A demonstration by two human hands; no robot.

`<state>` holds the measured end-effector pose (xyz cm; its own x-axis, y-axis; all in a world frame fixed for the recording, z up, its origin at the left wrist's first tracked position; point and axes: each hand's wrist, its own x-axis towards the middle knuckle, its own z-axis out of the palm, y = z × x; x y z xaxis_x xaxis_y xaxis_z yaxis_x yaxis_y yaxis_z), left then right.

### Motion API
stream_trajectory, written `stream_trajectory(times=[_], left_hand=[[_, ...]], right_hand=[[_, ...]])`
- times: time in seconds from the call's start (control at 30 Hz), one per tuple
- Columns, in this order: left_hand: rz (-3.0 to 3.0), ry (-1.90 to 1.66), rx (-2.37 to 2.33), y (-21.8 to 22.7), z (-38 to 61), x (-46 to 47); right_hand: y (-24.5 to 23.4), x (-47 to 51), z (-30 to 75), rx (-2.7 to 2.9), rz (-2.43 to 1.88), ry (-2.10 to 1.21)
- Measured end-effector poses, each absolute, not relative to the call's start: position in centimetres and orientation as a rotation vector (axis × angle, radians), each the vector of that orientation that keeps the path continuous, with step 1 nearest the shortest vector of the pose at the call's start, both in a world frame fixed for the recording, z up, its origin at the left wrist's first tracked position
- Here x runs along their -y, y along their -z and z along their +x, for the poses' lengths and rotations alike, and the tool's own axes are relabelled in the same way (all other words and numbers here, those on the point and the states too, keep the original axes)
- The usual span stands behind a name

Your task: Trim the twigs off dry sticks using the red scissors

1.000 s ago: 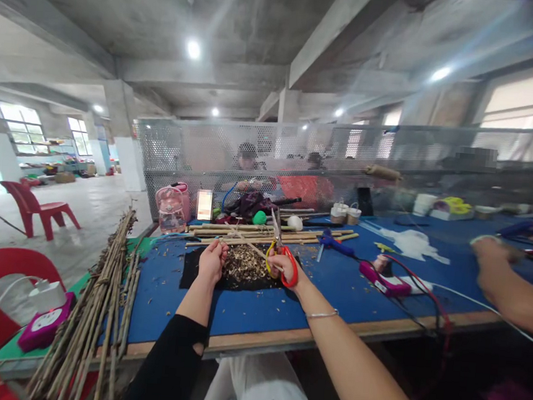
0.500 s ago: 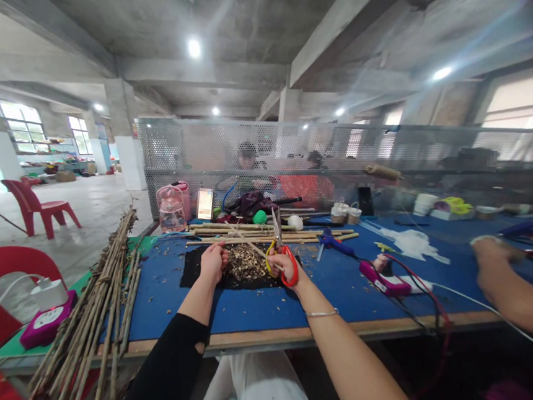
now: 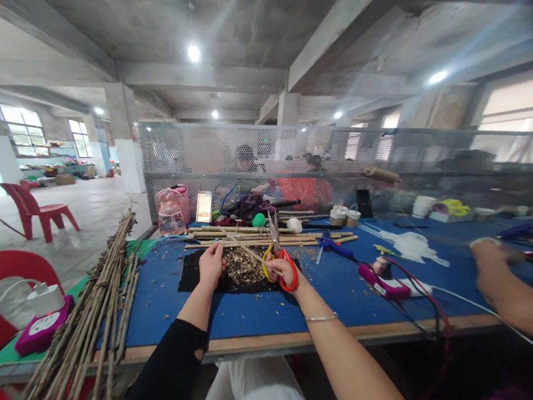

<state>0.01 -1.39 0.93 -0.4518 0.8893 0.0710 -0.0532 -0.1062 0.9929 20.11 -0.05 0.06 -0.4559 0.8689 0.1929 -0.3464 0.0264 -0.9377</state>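
Observation:
My right hand (image 3: 283, 271) is wrapped around a pair of scissors (image 3: 273, 230) with one red and one yellow handle loop. The metal blades point up and away from me, slightly apart. A thin pale stick (image 3: 249, 247) runs from beside the right fingers toward the far left; whether the fingers grip it is unclear. To the left, my left hand (image 3: 211, 266) is closed with its fingers pressed together, and anything inside them is hidden. Between the hands, a heap of brown chips (image 3: 244, 268) covers part of a black cloth (image 3: 189, 274).
Bamboo sticks (image 3: 328, 238) lie behind the heap. A bundle of dry stalks (image 3: 99, 297) leans at the left. On the right are a blue glue gun (image 3: 337, 246), a purple power strip (image 3: 380, 283) with cables, and a co-worker's arm (image 3: 510, 290). A mesh partition (image 3: 182, 143) stands behind.
My left hand has shifted slightly left and its fingers have turned upward. The scissors have tilted a little to the left in my right hand.

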Motion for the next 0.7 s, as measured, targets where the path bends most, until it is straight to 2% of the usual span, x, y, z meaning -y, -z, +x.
stream_trajectory(times=[0.2,0.33,0.5,0.7], left_hand=[[0.845,-1.696,-1.042,-1.4,0.3,1.3],[0.665,-1.748,-0.834,-2.2,0.2,1.5],[0.464,-1.764,-0.819,-2.5,-0.2,1.4],[0.445,-1.748,-0.899,-2.1,-0.2,1.3]], right_hand=[[0.1,0.3,20.2,1.476,-0.571,-1.685],[-0.3,0.3,20.2,1.369,-0.545,-1.737],[-0.8,0.0,20.4,1.107,-0.595,-1.630],[-0.1,-0.5,20.3,1.114,-0.737,-1.501]])
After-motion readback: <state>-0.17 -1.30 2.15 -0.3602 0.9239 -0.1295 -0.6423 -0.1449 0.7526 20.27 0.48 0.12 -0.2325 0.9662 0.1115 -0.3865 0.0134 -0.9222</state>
